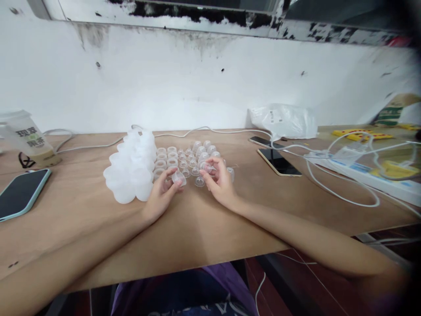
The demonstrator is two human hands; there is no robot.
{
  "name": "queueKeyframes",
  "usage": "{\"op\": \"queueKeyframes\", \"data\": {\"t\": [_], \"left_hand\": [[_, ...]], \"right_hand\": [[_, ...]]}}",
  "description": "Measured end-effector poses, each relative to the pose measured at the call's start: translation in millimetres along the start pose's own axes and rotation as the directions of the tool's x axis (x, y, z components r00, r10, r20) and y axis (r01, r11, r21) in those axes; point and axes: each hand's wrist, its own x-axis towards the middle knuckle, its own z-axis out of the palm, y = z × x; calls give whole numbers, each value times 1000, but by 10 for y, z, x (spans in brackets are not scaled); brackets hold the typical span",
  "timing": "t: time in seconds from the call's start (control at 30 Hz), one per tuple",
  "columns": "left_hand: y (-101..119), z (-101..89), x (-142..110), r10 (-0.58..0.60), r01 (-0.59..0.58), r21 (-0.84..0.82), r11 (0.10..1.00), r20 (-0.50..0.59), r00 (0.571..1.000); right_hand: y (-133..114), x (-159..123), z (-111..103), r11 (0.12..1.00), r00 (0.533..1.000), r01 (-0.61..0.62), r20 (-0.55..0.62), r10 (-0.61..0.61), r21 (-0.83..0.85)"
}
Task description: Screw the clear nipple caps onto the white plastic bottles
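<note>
My left hand (pixel 164 188) pinches a small clear plastic cup (pixel 179 177) between thumb and fingers, tilted, just above the table. To its right, my right hand (pixel 219 180) is closed on a clear plastic dome-like piece (pixel 207 166), partly covered by the fingers. Behind the hands stand rows of clear plastic rings (pixel 172 156), small clear stemmed pieces (pixel 188 152) and larger clear domes (pixel 197 145). Left of these rows is a stack of white, translucent flower-shaped pieces (pixel 126 177). The two held pieces are apart.
A phone (pixel 24 193) and a drink cup (pixel 31 138) are at the left. Toward the right lie a gold-edged phone (pixel 279 162), another phone (pixel 263 142), a white plastic bag (pixel 284 121) and a power strip (pixel 371 173) with tangled white cables. A wall (pixel 158 83) closes the back.
</note>
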Motion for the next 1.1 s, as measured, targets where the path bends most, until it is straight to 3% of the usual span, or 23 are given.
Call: {"op": "queueKeyframes", "data": {"t": [0.27,0.47,0.7,0.8,0.93,1.1], "left_hand": [[40,-7,-17,-86,86,-21,996,36,996],[26,-3,-6,-115,115,-58,992,8,993],[19,-3,2,-150,145,-131,981,-29,988],[23,4,-20,-179,179,-218,959,22,984],[49,10,-41,-212,237,-314,920,111,971],[63,4,-15,-231,255,-329,909,112,967]], "right_hand": [[-32,-34,14,994,995,47,92,-38,-94],[-23,-24,12,999,981,33,190,-38,33],[-47,-14,-8,972,964,232,147,-223,-45],[-32,-5,-10,940,940,318,169,-296,-124],[-33,-24,7,962,944,263,221,-244,-65],[-71,-66,13,964,949,263,187,-252,-33]]}}
